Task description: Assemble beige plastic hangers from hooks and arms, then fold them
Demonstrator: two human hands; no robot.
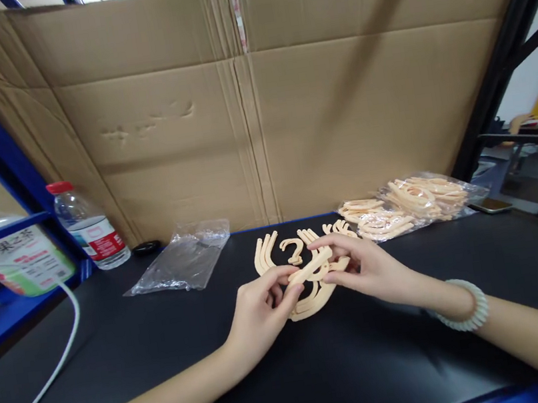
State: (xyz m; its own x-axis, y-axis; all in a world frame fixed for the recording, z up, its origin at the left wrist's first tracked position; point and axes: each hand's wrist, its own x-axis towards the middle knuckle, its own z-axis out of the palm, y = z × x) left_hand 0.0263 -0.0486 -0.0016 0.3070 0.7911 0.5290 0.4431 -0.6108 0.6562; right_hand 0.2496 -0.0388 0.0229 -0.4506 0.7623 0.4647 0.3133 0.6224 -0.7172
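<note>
My left hand pinches the near end of a pale wooden piece, a flat strip held slantwise above the black table. The fingers of my right hand are closed at its far end, where a curved pale part also shows close to them. Beneath and behind both hands lie more pale pieces: curved strips at the left, a hook-shaped piece in the middle, and stacked arcs nearest me. My hands partly cover these, and how the held parts join is too small to tell.
Clear plastic bags of similar pieces lie at the back right, beside a phone. A flat plastic bag, a red-capped bottle and a white cable are on the left. Cardboard walls off the back.
</note>
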